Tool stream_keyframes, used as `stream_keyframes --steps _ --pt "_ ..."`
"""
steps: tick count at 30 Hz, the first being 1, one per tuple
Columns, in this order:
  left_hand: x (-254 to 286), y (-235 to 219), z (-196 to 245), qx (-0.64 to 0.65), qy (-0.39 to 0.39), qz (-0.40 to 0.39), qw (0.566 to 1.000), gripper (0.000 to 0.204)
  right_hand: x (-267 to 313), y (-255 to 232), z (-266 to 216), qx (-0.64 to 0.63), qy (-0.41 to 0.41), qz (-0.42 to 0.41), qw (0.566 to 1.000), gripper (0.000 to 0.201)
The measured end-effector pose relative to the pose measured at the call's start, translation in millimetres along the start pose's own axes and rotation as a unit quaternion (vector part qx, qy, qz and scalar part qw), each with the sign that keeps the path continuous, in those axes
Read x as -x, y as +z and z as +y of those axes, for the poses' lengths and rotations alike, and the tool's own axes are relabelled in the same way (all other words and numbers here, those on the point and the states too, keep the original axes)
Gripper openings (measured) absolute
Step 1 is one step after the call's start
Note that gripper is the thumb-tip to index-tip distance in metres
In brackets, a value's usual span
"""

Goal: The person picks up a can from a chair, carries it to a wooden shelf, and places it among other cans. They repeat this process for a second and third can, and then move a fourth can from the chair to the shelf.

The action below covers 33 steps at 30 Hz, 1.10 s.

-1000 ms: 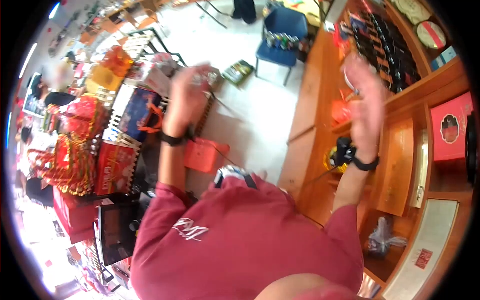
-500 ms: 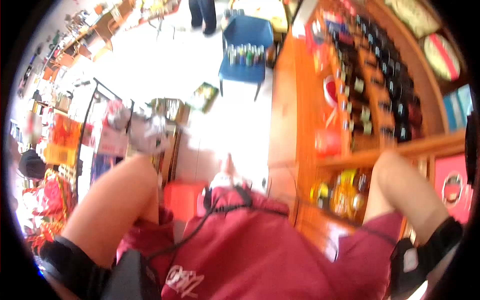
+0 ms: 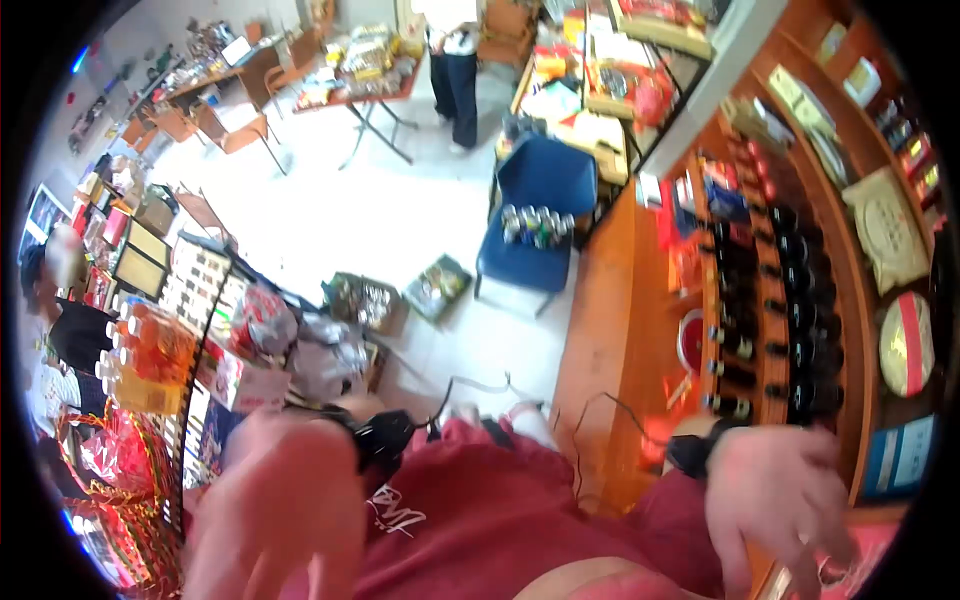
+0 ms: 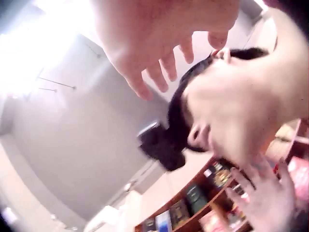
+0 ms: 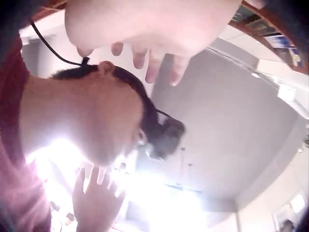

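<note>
Both hands are raised in front of the body and hold nothing. In the head view the left hand (image 3: 285, 500) is blurred at the lower left, fingers pointing down, near the goods beside it. The right hand (image 3: 775, 495) hangs at the lower right by the wooden shelving, its fingers spread. A black band with a small device sits on each wrist. The left wrist view has the left palm (image 4: 169, 34) at the top with fingers extended; the right wrist view has the right palm (image 5: 149, 29) likewise. A head-worn camera (image 5: 166, 137) appears beyond it.
A blue chair (image 3: 535, 225) with cans on it stands ahead. Two boxes of packets, one an open carton (image 3: 365, 305), lie on the floor. Bottles (image 3: 805, 330) line the right shelving; bagged and red goods crowd the left. Another person (image 3: 455, 80) stands farther back.
The view has tilted up, showing more of the room. Both hands, out of sight half a second ago behind raised forearms, have come into view low at either side.
</note>
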<state>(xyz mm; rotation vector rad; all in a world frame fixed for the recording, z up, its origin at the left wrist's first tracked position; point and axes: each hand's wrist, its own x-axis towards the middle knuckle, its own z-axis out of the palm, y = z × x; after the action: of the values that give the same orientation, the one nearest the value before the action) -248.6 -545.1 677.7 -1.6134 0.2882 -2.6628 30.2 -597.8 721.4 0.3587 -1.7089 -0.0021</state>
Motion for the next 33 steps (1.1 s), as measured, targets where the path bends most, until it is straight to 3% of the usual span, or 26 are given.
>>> stream_keyframes --steps 1,2,3,4,5,7,8,9,10,11,12,13,14,15,16,18,19,24,27,28,30,31,33 --pt "23 -15 -17 -0.003 -0.140 -0.118 0.983 0.061 33 -14 -2 0.174 0.144 0.005 0.974 0.053" --pt "46 -24 -40 -0.014 -0.279 -0.206 0.938 0.059 72 -31 8 0.223 0.274 0.008 0.936 0.047" --pt "66 -30 -64 -0.048 -0.401 -0.300 0.864 0.057 114 -48 25 0.248 0.397 0.002 0.884 0.042" --pt "88 -33 -89 -0.119 -0.456 -0.402 0.785 0.046 162 -63 40 0.252 0.507 -0.005 0.824 0.037" --pt "146 -45 -109 -0.173 -0.477 -0.431 0.746 0.043 206 -77 53 0.240 0.611 -0.035 0.754 0.030" --pt "273 -93 -135 -0.199 -0.537 -0.504 0.647 0.039 355 -108 65 0.210 0.730 -0.039 0.649 0.027" --pt "344 -129 -139 -0.225 -0.604 -0.558 0.522 0.038 416 -116 66 0.195 0.777 -0.047 0.596 0.026" --pt "410 -168 -135 -0.230 -0.603 -0.583 0.493 0.036 488 -125 58 0.178 0.801 -0.069 0.568 0.025" --pt "482 -222 -122 -0.221 -0.532 -0.646 0.501 0.033 557 -134 52 0.160 0.822 -0.094 0.538 0.025" --pt "527 -262 -113 -0.184 -0.537 -0.697 0.440 0.029 650 -146 33 0.129 0.843 -0.141 0.502 0.027" --pt "588 -306 -109 -0.142 -0.592 -0.736 0.296 0.031 735 -157 17 0.098 0.858 -0.190 0.466 0.031" --pt "591 -316 -90 -0.218 -0.642 -0.691 0.250 0.033 774 -159 3 0.096 0.889 -0.219 0.390 0.034" --pt "571 -296 -98 -0.109 -0.405 -0.900 0.114 0.034 812 -161 -11 0.092 0.911 -0.253 0.312 0.037" --pt "577 -302 -83 -0.130 -0.520 -0.842 0.056 0.034 810 -159 -23 0.123 0.938 -0.269 0.178 0.044" --pt "589 -305 -77 -0.153 -0.577 -0.802 0.027 0.035 813 -161 -23 0.155 0.946 -0.282 0.042 0.052" --pt "606 -289 -89 -0.188 -0.638 -0.746 0.034 0.035 824 -172 -7 0.087 0.954 -0.281 0.058 0.022" --pt "616 -281 -97 -0.203 -0.656 -0.726 0.041 0.036 829 -170 -6 0.048 0.957 -0.278 0.064 0.017" --pt "672 -248 -166 -0.254 -0.649 -0.710 0.105 0.037 877 -199 25 0.059 0.919 -0.296 0.255 0.024" --pt "694 -229 -200 -0.302 -0.654 -0.688 0.091 0.038 885 -212 32 0.094 0.898 -0.297 0.309 0.029" --pt "697 -220 -213 -0.315 -0.663 -0.673 0.088 0.039 883 -215 40 0.094 0.902 -0.292 0.305 0.031" --pt "704 -203 -237 -0.303 -0.699 -0.642 0.083 0.039 875 -222 59 0.023 0.953 -0.236 0.189 0.044" --pt "701 -194 -252 -0.254 -0.743 -0.614 0.079 0.042 881 -219 57 0.015 0.952 -0.241 0.189 0.045" --pt "716 -188 -262 -0.234 -0.725 -0.643 0.079 0.044 898 -209 56 0.000 0.949 -0.250 0.193 0.046"
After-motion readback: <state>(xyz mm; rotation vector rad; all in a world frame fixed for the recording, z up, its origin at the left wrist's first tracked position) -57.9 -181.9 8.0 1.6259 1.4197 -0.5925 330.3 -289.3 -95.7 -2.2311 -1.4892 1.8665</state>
